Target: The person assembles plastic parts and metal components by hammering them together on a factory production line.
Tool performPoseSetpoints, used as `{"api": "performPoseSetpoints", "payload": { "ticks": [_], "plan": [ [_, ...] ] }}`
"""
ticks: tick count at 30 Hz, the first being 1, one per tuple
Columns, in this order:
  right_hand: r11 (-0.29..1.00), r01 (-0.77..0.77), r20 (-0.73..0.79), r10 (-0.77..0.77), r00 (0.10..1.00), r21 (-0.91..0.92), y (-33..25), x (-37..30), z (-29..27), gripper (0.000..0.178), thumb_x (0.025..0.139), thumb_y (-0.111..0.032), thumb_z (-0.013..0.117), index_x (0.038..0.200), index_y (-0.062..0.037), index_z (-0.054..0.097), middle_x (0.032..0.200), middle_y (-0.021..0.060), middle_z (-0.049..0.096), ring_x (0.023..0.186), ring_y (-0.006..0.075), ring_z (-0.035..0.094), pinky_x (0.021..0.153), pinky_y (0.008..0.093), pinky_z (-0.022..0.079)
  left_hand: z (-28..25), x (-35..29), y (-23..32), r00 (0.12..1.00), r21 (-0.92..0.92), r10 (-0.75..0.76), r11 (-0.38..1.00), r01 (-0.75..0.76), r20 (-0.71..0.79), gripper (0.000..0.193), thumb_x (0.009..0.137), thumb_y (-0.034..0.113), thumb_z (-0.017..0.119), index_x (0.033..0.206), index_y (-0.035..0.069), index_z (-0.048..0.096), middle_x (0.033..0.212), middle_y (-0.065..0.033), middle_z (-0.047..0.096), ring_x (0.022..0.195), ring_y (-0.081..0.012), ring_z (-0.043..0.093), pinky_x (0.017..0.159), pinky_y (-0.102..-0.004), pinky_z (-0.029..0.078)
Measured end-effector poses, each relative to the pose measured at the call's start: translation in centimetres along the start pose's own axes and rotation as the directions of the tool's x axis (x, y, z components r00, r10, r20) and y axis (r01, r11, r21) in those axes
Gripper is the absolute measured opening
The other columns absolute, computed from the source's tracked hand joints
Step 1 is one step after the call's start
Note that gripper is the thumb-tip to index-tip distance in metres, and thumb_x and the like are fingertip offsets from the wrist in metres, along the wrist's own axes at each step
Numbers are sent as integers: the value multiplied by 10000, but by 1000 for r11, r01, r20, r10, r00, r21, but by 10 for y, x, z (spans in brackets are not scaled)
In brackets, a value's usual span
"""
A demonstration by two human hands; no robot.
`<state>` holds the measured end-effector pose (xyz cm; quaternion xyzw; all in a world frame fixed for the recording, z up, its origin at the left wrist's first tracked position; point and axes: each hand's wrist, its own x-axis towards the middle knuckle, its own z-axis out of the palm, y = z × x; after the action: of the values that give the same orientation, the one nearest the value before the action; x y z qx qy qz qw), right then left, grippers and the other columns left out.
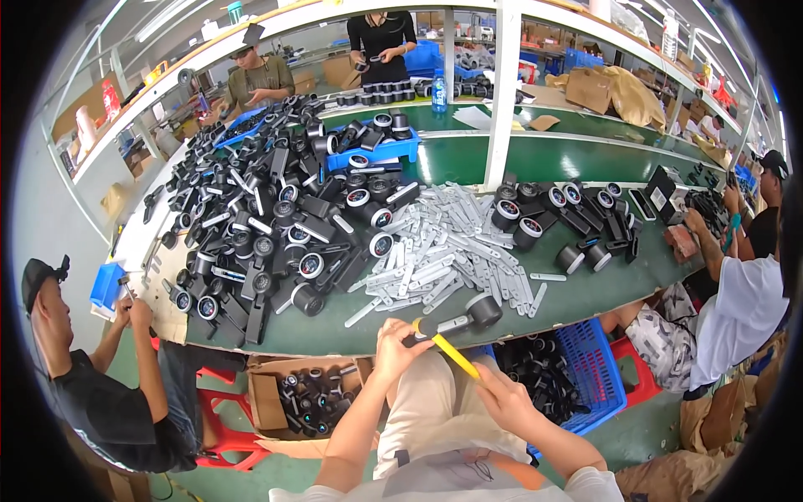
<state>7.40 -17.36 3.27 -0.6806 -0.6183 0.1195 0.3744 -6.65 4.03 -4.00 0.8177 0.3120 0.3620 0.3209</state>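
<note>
My right hand (506,397) is closed round the lower end of a yellow-handled tool (455,356), which slants up to the left over my lap. The tool's dark, blunt head reaches my left hand (396,347). My left fingers are closed on a small black part (411,340), mostly hidden by them. Just beyond, near the table's front edge, lies a black round-headed device (483,310) with a grey strip along its handle. Behind it spreads a pile of loose grey strips (452,243).
Black dial-faced devices (284,201) are heaped on the green table (360,322), with more at the right. A blue tray (372,154) sits in the heap. Below the edge are a cardboard box (268,402) and a blue basket (598,360). People sit at both sides.
</note>
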Motion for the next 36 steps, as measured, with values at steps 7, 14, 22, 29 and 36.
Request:
{"api": "performPoseSetpoints", "payload": {
  "ticks": [7, 14, 22, 29, 36],
  "plan": [
    [999, 35, -3, -35, 999, -20, 6, -2, 6, 436, 886, -154, 576, 1300, -56, 481, 792, 163, 586, 613, 389, 595, 521, 449, 493, -1, 4, 7, 999, -61, 25, 998, -27, -43, 277, 575, 114, 817, 814, 50, 692, 797, -79, 648, 855, -287, 556, 774, -381, 449],
    [999, -10, 29, 11, 1000, -38, 1, -7, 2, 425, 856, -93, 604, 1266, -45, 504, 814, 196, 617, 672, 387, 626, 552, 423, 517, -1, 0, 1, 1000, -30, 9, 999, -10, -23, 326, 581, 192, 850, 857, 77, 718, 765, -75, 648, 838, -267, 564, 764, -387, 446],
    [999, 32, -138, -34, 990, -17, 21, -16, 10, 434, 867, -140, 613, 1283, -71, 510, 789, 154, 613, 602, 350, 608, 518, 412, 509, 0, 1, 6, 1000, -5, -5, 1000, 5, -28, 319, 582, 185, 846, 851, 74, 715, 795, -51, 653, 862, -246, 558, 788, -359, 430],
    [998, 62, -257, -64, 964, -18, 21, -15, -2, 424, 861, -110, 607, 1271, -61, 511, 783, 162, 599, 627, 355, 612, 522, 415, 504, -2, 5, 9, 1000, -17, -22, 1000, 22, -1, 298, 593, 172, 842, 849, 84, 717, 811, -62, 659, 859, -255, 571, 795, -368, 448],
    [981, -187, -208, 194, 959, 53, 22, -12, -23, 401, 845, -65, 611, 1236, -23, 534, 782, 188, 589, 700, 356, 608, 619, 396, 490, -7, 8, 10, 1000, 4, -9, 1000, 9, 27, 315, 608, 174, 833, 880, 79, 705, 832, -72, 664, 864, -271, 574, 783, -374, 466]
  ]
}}
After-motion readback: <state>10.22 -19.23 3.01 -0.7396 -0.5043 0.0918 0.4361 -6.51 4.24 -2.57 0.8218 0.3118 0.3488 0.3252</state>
